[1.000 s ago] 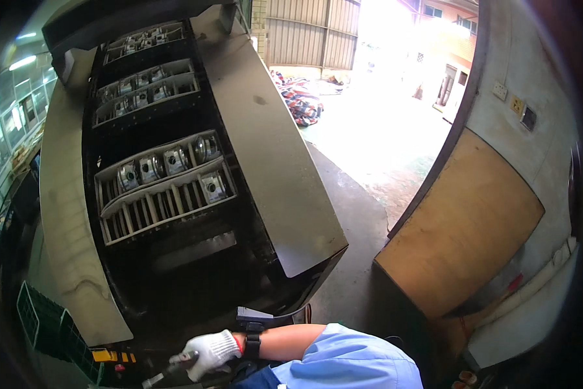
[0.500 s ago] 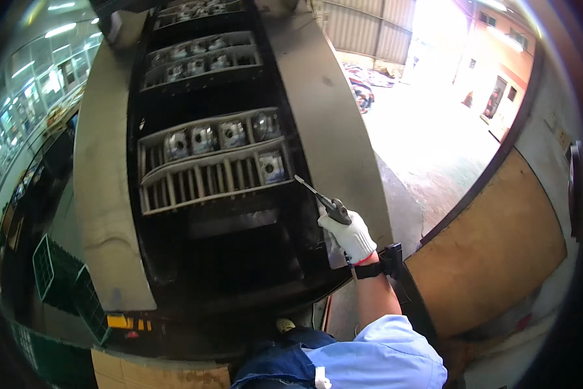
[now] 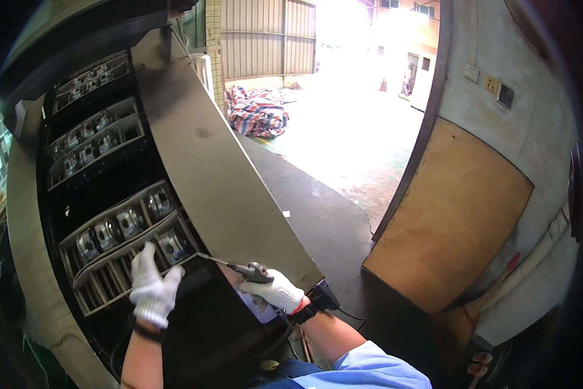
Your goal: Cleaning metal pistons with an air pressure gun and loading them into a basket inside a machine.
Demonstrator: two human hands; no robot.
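A dark conveyor (image 3: 109,188) slopes up and away, carrying grey metal castings (image 3: 126,223) in rows. My left hand (image 3: 152,285), in a white glove, reaches up with its fingers on the lower edge of the nearest casting. My right hand (image 3: 275,290), also gloved, grips a dark air gun (image 3: 252,271). Its thin nozzle (image 3: 213,259) points left toward that same casting. A black band sits on my right wrist (image 3: 320,298).
A wide grey metal side panel (image 3: 220,175) runs along the conveyor's right edge. A brown board (image 3: 453,220) leans against the right wall. A striped bundle (image 3: 259,113) lies on the concrete floor (image 3: 324,220) near the bright doorway. More castings (image 3: 87,139) ride higher up.
The view has swung right. My right hand with the air gun has dropped lower, near the nearest casting's corner. My left hand has come into view and reached that casting.
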